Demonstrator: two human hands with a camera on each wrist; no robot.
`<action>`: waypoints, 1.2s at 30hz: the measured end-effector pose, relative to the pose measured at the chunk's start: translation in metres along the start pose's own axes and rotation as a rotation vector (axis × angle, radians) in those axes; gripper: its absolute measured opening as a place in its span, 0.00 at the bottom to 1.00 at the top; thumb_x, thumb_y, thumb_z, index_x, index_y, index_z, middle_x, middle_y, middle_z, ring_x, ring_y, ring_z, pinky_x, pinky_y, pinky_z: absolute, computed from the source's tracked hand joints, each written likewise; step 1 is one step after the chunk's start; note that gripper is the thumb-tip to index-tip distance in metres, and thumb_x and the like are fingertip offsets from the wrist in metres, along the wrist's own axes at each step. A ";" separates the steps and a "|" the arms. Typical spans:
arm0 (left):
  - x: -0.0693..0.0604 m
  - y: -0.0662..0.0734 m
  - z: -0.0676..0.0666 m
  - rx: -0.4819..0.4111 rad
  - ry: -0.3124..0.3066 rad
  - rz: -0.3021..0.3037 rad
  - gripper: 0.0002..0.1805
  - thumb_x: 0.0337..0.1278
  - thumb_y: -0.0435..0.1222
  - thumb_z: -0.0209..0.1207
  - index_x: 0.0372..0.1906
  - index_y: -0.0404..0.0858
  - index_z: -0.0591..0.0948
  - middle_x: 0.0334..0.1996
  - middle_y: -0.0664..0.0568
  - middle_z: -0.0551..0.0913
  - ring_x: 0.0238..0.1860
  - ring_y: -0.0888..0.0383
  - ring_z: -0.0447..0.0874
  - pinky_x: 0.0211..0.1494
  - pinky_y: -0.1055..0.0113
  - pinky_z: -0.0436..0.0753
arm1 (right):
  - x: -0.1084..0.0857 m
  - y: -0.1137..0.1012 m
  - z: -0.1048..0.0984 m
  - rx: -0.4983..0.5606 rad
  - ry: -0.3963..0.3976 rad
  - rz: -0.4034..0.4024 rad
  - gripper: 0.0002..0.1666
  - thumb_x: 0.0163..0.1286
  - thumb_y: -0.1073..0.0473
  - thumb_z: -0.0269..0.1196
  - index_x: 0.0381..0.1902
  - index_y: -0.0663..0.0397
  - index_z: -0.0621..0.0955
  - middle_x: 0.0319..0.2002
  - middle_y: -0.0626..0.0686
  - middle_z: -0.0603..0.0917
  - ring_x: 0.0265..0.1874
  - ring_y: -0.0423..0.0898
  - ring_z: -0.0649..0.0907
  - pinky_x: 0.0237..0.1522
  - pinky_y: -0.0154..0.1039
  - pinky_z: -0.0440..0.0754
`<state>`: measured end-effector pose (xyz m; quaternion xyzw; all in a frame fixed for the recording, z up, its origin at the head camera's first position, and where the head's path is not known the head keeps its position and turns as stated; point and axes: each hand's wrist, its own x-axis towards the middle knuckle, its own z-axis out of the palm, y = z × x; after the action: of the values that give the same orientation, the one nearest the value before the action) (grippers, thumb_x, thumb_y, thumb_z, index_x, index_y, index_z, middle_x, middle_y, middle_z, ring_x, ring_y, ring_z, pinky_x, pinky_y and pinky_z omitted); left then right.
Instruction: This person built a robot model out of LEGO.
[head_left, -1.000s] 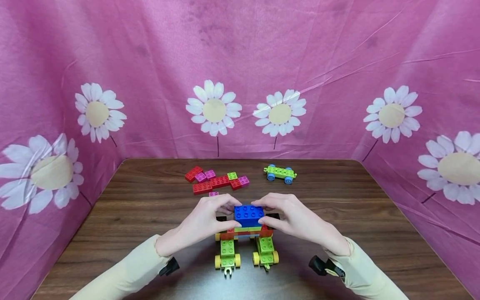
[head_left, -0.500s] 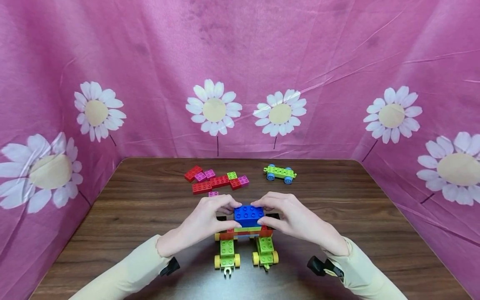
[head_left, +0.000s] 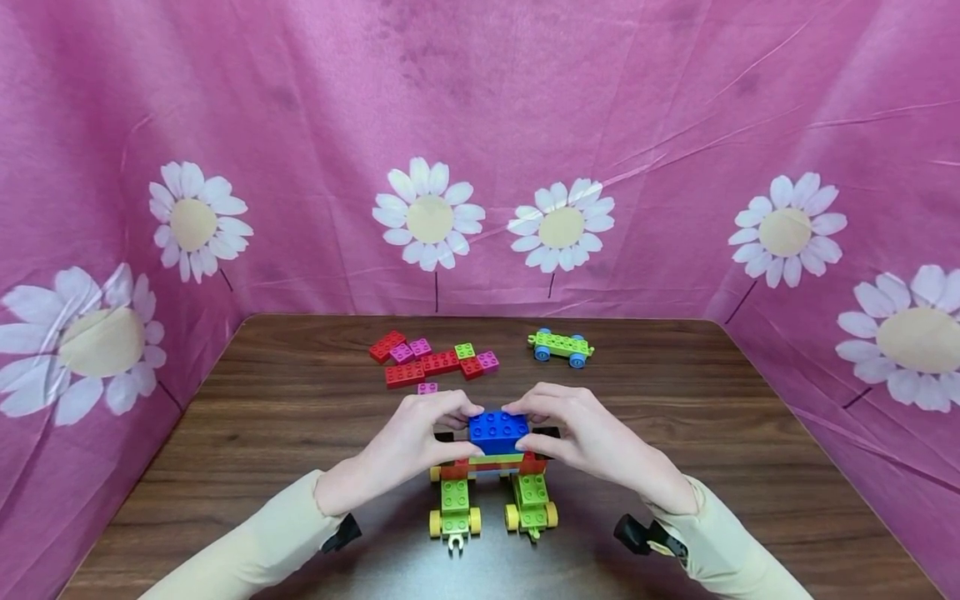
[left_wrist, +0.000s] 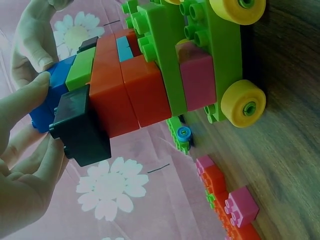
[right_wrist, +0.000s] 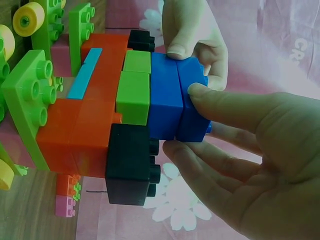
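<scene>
A blue toy brick (head_left: 498,433) tops a built structure in front of me. In the right wrist view it sits flush on a second blue brick (right_wrist: 164,102). My left hand (head_left: 405,432) pinches its left end between thumb and fingers; my right hand (head_left: 585,427) pinches the right end likewise. Below come green bricks (right_wrist: 134,97), then orange-red bricks (right_wrist: 80,137) with a black brick (right_wrist: 127,167) at each side. The structure stands on green wheeled bases (head_left: 455,498) with yellow wheels (left_wrist: 244,103). Pink bricks (left_wrist: 196,75) show between the green layers.
Behind the structure, red bricks (head_left: 405,375), pink bricks and a green one lie on the wooden table (head_left: 262,417). A green wheeled base (head_left: 560,344) with blue wheels stands at the back right. A pink flowered cloth (head_left: 480,100) hangs around the table's back and sides.
</scene>
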<state>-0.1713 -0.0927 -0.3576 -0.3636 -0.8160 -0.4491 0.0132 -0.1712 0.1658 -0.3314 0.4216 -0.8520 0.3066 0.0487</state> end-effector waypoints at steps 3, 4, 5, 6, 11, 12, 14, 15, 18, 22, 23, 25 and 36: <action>0.000 0.001 0.000 0.008 0.000 -0.007 0.17 0.50 0.35 0.72 0.45 0.38 0.81 0.46 0.45 0.89 0.42 0.56 0.90 0.47 0.71 0.86 | -0.001 0.000 0.001 0.004 0.005 0.011 0.20 0.62 0.60 0.71 0.53 0.51 0.84 0.42 0.46 0.85 0.35 0.39 0.82 0.30 0.31 0.82; 0.000 0.001 0.000 0.009 0.001 -0.011 0.17 0.50 0.34 0.72 0.45 0.38 0.81 0.46 0.45 0.89 0.42 0.56 0.90 0.47 0.71 0.86 | -0.001 -0.001 0.001 0.006 0.006 0.015 0.20 0.62 0.60 0.71 0.53 0.51 0.84 0.42 0.46 0.85 0.36 0.38 0.82 0.32 0.31 0.83; -0.001 0.001 0.000 0.007 0.000 -0.017 0.17 0.49 0.34 0.73 0.45 0.38 0.81 0.47 0.45 0.89 0.42 0.56 0.90 0.47 0.71 0.86 | -0.001 -0.001 0.001 0.009 0.007 0.019 0.20 0.61 0.60 0.71 0.53 0.51 0.84 0.43 0.46 0.85 0.36 0.38 0.83 0.33 0.31 0.84; -0.001 0.001 0.000 0.007 0.000 -0.018 0.17 0.49 0.34 0.73 0.45 0.38 0.80 0.47 0.45 0.89 0.42 0.56 0.90 0.47 0.70 0.86 | -0.001 -0.001 0.002 0.009 0.006 0.023 0.20 0.61 0.60 0.71 0.53 0.51 0.84 0.43 0.46 0.86 0.37 0.37 0.84 0.35 0.32 0.85; -0.001 0.002 0.001 -0.006 0.002 -0.035 0.17 0.49 0.34 0.73 0.45 0.38 0.81 0.48 0.45 0.89 0.42 0.56 0.90 0.47 0.68 0.87 | 0.001 -0.003 0.000 -0.032 -0.012 0.019 0.20 0.62 0.59 0.71 0.53 0.53 0.84 0.43 0.47 0.87 0.38 0.37 0.84 0.38 0.32 0.85; -0.001 0.001 0.001 -0.007 0.003 -0.036 0.17 0.49 0.34 0.73 0.45 0.38 0.81 0.48 0.45 0.89 0.42 0.56 0.90 0.47 0.68 0.87 | 0.002 -0.003 -0.001 -0.045 -0.019 0.016 0.20 0.62 0.58 0.71 0.53 0.53 0.84 0.43 0.47 0.87 0.37 0.37 0.83 0.37 0.32 0.84; -0.001 0.001 0.001 -0.010 0.004 -0.037 0.17 0.50 0.34 0.72 0.45 0.38 0.81 0.47 0.45 0.89 0.42 0.56 0.90 0.47 0.69 0.87 | 0.003 -0.003 -0.002 -0.060 -0.036 0.011 0.20 0.63 0.58 0.70 0.53 0.53 0.84 0.42 0.47 0.87 0.35 0.38 0.82 0.35 0.31 0.82; -0.001 0.001 0.001 -0.009 0.005 -0.033 0.17 0.50 0.34 0.72 0.45 0.38 0.81 0.47 0.45 0.89 0.42 0.56 0.90 0.47 0.69 0.87 | 0.003 -0.003 -0.003 -0.059 -0.044 0.014 0.20 0.63 0.58 0.70 0.53 0.53 0.83 0.42 0.47 0.87 0.35 0.38 0.82 0.35 0.31 0.82; 0.000 0.000 0.001 -0.010 0.004 -0.030 0.16 0.51 0.35 0.72 0.45 0.37 0.81 0.47 0.44 0.89 0.42 0.55 0.90 0.47 0.69 0.87 | 0.004 -0.004 -0.004 -0.053 -0.064 0.027 0.21 0.63 0.58 0.70 0.54 0.55 0.83 0.43 0.48 0.87 0.34 0.40 0.83 0.34 0.28 0.82; 0.000 0.000 0.001 -0.017 -0.001 -0.043 0.17 0.51 0.35 0.72 0.45 0.37 0.81 0.48 0.43 0.88 0.42 0.55 0.90 0.48 0.67 0.87 | 0.004 -0.004 -0.004 -0.060 -0.071 0.026 0.21 0.63 0.58 0.70 0.55 0.56 0.83 0.43 0.50 0.88 0.35 0.41 0.84 0.34 0.28 0.82; 0.000 0.000 0.001 -0.019 -0.002 -0.048 0.17 0.51 0.35 0.72 0.45 0.37 0.81 0.47 0.43 0.88 0.42 0.55 0.90 0.48 0.67 0.87 | 0.005 -0.003 -0.003 -0.062 -0.069 0.021 0.21 0.63 0.58 0.70 0.54 0.56 0.83 0.43 0.50 0.88 0.35 0.41 0.84 0.34 0.29 0.83; 0.001 0.000 0.002 -0.019 0.003 -0.055 0.17 0.51 0.35 0.72 0.45 0.36 0.81 0.47 0.43 0.89 0.42 0.55 0.90 0.48 0.67 0.87 | 0.005 -0.002 -0.003 -0.060 -0.062 0.010 0.20 0.63 0.59 0.70 0.53 0.57 0.83 0.43 0.50 0.88 0.36 0.40 0.84 0.37 0.31 0.84; 0.001 0.001 0.002 -0.025 0.015 -0.061 0.17 0.50 0.33 0.72 0.44 0.35 0.81 0.45 0.44 0.89 0.42 0.55 0.90 0.47 0.71 0.86 | 0.005 0.001 -0.001 0.054 -0.063 0.037 0.19 0.60 0.62 0.71 0.50 0.56 0.83 0.44 0.52 0.87 0.41 0.42 0.88 0.45 0.36 0.87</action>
<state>-0.1706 -0.0901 -0.3578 -0.3352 -0.8210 -0.4621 0.0011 -0.1756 0.1636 -0.3296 0.4163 -0.8522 0.3170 0.0046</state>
